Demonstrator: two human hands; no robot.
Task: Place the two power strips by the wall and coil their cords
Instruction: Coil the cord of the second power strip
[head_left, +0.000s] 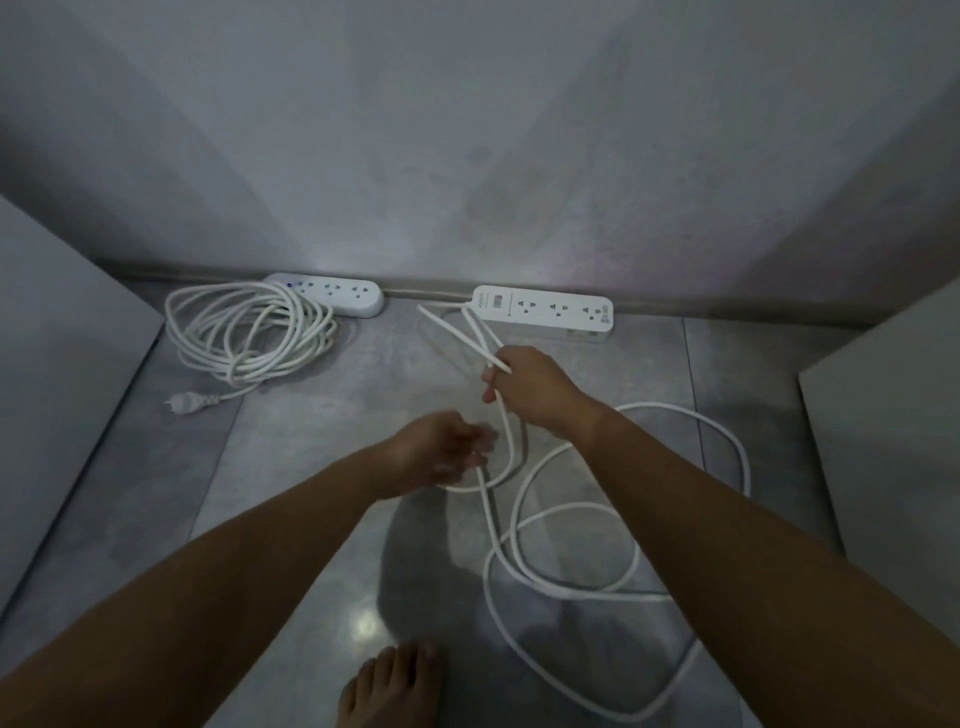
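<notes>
— From the head camera, what are we seeing by the wall (467, 156)?

— We are seeing both power strips lying on the floor (322, 415), touching the base of the wall. The left power strip (337, 295) is sitting with its coiled cord (249, 332) just beside it, overlapping its left end, and the plug (187, 403) is resting on the floor in front of the coil.

— And the right power strip (550, 312)?

— Its loose cord (566, 545) is sprawling in wide loops across the floor toward our bare foot (389, 686).

— What are our hands doing?

— Our right hand (524, 387) is gripping a few strands of that cord near the strip, fingers curled round them. Our left hand (447, 452) is blurred; its fingers are looking loosely spread next to a hanging strand, and we cannot tell whether its grip is closing on it.
</notes>
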